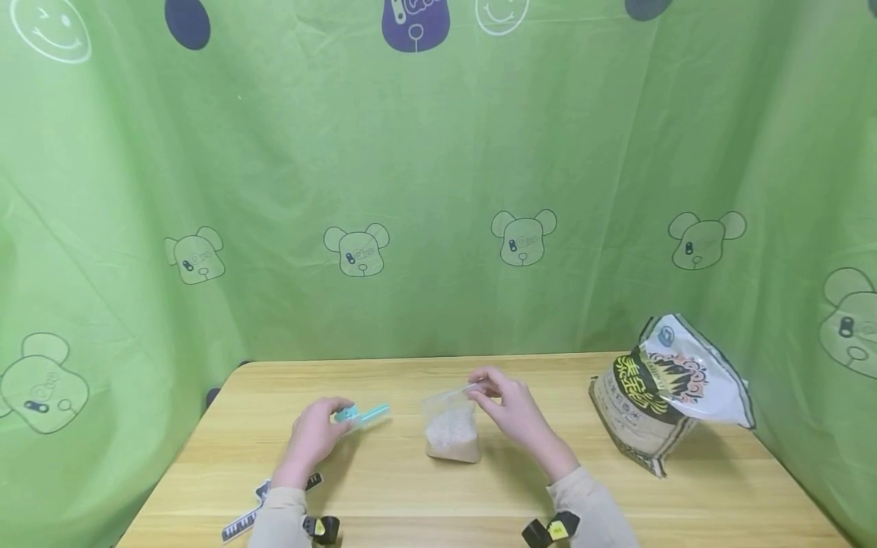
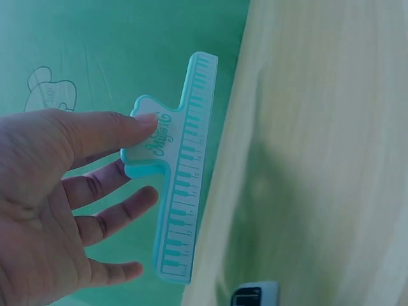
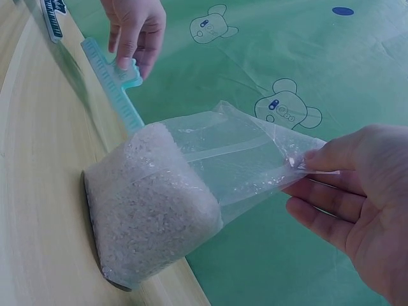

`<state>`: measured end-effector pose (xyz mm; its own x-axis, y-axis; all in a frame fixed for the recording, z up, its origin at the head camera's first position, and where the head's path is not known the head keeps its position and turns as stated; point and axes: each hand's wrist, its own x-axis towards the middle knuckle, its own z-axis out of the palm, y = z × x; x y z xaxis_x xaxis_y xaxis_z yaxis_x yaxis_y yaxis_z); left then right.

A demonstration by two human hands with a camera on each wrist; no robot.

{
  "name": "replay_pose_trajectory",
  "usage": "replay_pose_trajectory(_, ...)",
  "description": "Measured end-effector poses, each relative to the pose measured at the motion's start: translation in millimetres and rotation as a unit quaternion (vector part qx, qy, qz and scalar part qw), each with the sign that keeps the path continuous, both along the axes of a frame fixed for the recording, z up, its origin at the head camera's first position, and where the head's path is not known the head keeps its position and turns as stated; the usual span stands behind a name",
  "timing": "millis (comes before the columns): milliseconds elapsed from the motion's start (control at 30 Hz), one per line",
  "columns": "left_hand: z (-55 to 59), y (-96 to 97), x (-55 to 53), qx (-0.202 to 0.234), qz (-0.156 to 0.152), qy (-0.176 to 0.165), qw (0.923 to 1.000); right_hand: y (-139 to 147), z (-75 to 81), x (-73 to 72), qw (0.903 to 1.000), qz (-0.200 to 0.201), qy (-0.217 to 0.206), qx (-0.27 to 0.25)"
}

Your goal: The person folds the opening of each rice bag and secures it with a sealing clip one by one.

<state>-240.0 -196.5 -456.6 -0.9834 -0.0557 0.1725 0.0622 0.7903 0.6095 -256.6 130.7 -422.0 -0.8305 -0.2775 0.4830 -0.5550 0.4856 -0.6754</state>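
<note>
My left hand (image 1: pixel 317 434) pinches a turquoise piano-key clip (image 2: pixel 182 172) by its handle between thumb and forefinger. The clip's long bar, printed with keys, points away from the hand, and the other fingers are spread apart. At the middle of the table stands a clear plastic bag (image 3: pixel 153 197), its lower part filled with white rice. My right hand (image 1: pixel 514 411) pinches the top corner of that bag between thumb and fingers, drawing the upper plastic upward. The clip is to the left of the bag, apart from it in the head view.
A large printed rice sack (image 1: pixel 637 403) stands on the right of the wooden table (image 1: pixel 384 502), its white top folded over. A second, dark piano-key clip (image 1: pixel 240 525) lies at the front left, partly under the left forearm. A green curtain (image 1: pixel 438 304) hangs behind.
</note>
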Motion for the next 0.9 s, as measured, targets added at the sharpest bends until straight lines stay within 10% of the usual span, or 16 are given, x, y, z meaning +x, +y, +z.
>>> replay_pose_trajectory(267,10.2,4.3,3.1,0.011,-0.009,0.021,0.9997,1.1,-2.6,-2.1,1.0000,-0.001,0.008,0.001)
replay_pose_trajectory(900,25.8,17.3,5.1,0.198,-0.060,0.047,0.9773,1.7,-3.0,-2.1,0.9998,0.003,0.018,0.002)
